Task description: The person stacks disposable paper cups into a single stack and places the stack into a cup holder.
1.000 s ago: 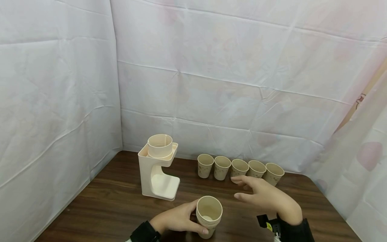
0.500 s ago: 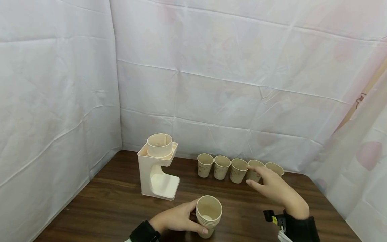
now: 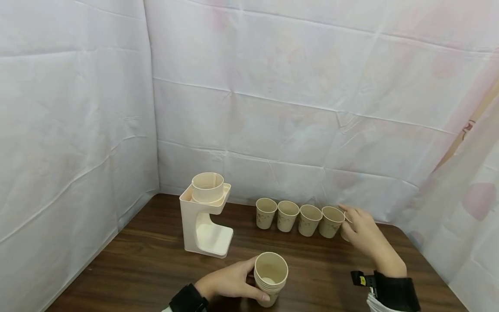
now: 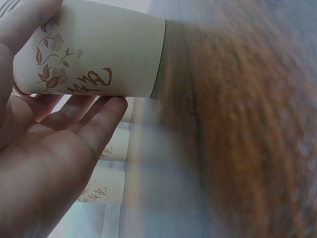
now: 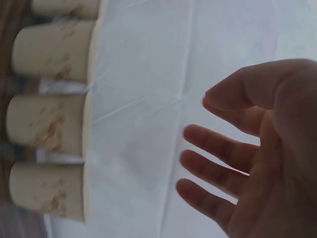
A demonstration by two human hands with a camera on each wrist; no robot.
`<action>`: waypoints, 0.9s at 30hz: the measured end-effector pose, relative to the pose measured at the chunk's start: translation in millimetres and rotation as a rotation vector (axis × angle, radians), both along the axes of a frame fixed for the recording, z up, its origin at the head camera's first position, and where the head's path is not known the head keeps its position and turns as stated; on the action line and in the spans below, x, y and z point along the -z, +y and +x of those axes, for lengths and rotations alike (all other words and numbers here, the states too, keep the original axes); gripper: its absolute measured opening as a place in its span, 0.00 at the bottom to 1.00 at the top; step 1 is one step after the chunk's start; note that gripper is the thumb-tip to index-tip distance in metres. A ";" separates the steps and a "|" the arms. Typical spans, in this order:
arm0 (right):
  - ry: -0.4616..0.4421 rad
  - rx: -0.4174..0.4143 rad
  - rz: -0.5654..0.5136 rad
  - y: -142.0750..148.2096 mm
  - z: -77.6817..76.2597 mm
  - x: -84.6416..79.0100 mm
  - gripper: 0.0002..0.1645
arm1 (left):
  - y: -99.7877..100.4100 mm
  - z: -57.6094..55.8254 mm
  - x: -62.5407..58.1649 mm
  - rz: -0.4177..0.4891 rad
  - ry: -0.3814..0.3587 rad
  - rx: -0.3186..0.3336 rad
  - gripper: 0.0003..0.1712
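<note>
My left hand grips a nested stack of beige paper cups that stands near the front of the table. In the left wrist view, the thumb and fingers are round a cup wall printed with brown flowers and script. Along the back runs a row of several matching paper cups. My right hand is at the right end of that row, over the last paper cup, which it mostly hides. The right wrist view shows its fingers loosely spread and holding nothing, with cups to the left.
A cream C-shaped stand with a round open holder on top stands at the left of the dark wood table. White cloth hangs behind the row and along the left side.
My right hand has moved right along the row, from the third cup to the last one, uncovering the third and fourth cups. The left hand and its stack have stayed in place.
</note>
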State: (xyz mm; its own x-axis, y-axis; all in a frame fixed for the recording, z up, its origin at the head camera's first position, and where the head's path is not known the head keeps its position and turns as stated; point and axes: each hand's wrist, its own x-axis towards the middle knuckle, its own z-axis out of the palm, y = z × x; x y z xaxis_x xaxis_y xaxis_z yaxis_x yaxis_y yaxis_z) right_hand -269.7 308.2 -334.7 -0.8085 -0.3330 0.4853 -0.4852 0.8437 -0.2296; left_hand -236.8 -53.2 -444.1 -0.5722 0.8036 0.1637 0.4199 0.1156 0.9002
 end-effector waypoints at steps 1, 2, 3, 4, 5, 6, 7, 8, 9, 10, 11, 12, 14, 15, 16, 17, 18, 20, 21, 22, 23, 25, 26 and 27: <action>0.003 0.017 0.003 3.9 -1.6 1.7 0.25 | 0.0 -0.4 0.2 0.000 -0.004 -0.001 0.41; 0.007 0.035 0.010 8.1 -3.4 3.5 0.25 | 0.0 -0.9 0.2 0.000 -0.010 -0.001 0.41; 0.000 0.053 0.018 12.6 -5.6 5.3 0.25 | 0.0 -1.2 0.2 -0.003 -0.012 -0.004 0.41; -0.004 0.068 0.028 17.5 -8.0 7.2 0.26 | 0.0 -1.3 0.0 -0.006 -0.014 -0.007 0.41; -0.011 0.081 0.039 22.4 -10.7 9.2 0.26 | 0.1 -1.2 -0.2 -0.008 -0.012 -0.010 0.41; -0.032 0.096 0.050 27.2 -13.3 11.1 0.27 | 0.2 -1.2 -0.3 -0.010 -0.011 -0.014 0.41; -0.045 0.103 0.060 31.7 -16.2 12.8 0.28 | 0.4 -1.0 -0.3 -0.011 -0.010 -0.015 0.41; -0.063 0.109 0.069 36.3 -19.4 14.8 0.29 | 0.5 -0.8 -0.4 -0.011 -0.012 -0.015 0.41; -0.083 0.110 0.079 40.6 -22.9 16.7 0.30 | 0.6 -0.7 -0.3 -0.009 -0.013 -0.014 0.41; -0.097 0.110 0.086 44.7 -26.4 18.6 0.31 | 0.7 -0.5 -0.2 -0.004 -0.015 -0.012 0.41; -0.117 0.109 0.088 48.4 -30.0 20.3 0.32 | 0.8 -0.5 -0.1 -0.002 -0.015 -0.011 0.41; -0.131 0.107 0.090 52.2 -33.4 21.9 0.33 | 0.8 -0.6 0.2 -0.001 -0.015 -0.010 0.41; -0.152 0.107 0.100 59.4 -39.5 24.9 0.34 | 0.9 -0.5 0.3 0.003 -0.016 -0.005 0.41; -0.164 0.107 0.104 62.7 -42.2 26.2 0.35 | 1.1 -0.4 0.3 0.002 -0.013 -0.006 0.41; -0.173 0.109 0.108 65.6 -44.5 27.1 0.35 | 1.3 -0.4 0.2 0.000 -0.009 -0.007 0.41; -0.181 0.109 0.113 68.2 -46.5 27.7 0.36 | 1.4 -0.5 0.2 0.001 -0.010 -0.007 0.41; -0.190 0.109 0.123 70.5 -48.3 28.0 0.36 | 1.5 -0.5 0.0 0.001 -0.010 -0.008 0.41; -0.210 0.100 0.131 74.2 -51.3 28.1 0.38 | 1.7 -0.7 -0.2 -0.001 -0.008 -0.012 0.41; -0.219 0.093 0.134 76.0 -52.7 27.7 0.39 | 1.7 -0.7 -0.3 -0.003 -0.004 -0.016 0.41; -0.229 0.089 0.135 77.4 -54.0 27.2 0.41 | 1.7 -0.8 -0.4 -0.003 -0.003 -0.017 0.41; -0.242 0.084 0.136 78.4 -55.0 26.6 0.42 | 1.6 -0.8 -0.4 -0.003 -0.004 -0.018 0.41; -0.272 0.077 0.127 79.7 -56.4 25.8 0.44 | 1.3 -0.6 -0.4 -0.008 0.003 -0.021 0.41; -0.285 0.074 0.127 80.3 -57.4 25.5 0.45 | 1.0 -0.5 -0.3 -0.009 0.000 -0.019 0.41; -0.297 0.072 0.130 80.9 -58.5 25.5 0.45 | 0.8 -0.4 -0.2 -0.011 0.001 -0.020 0.41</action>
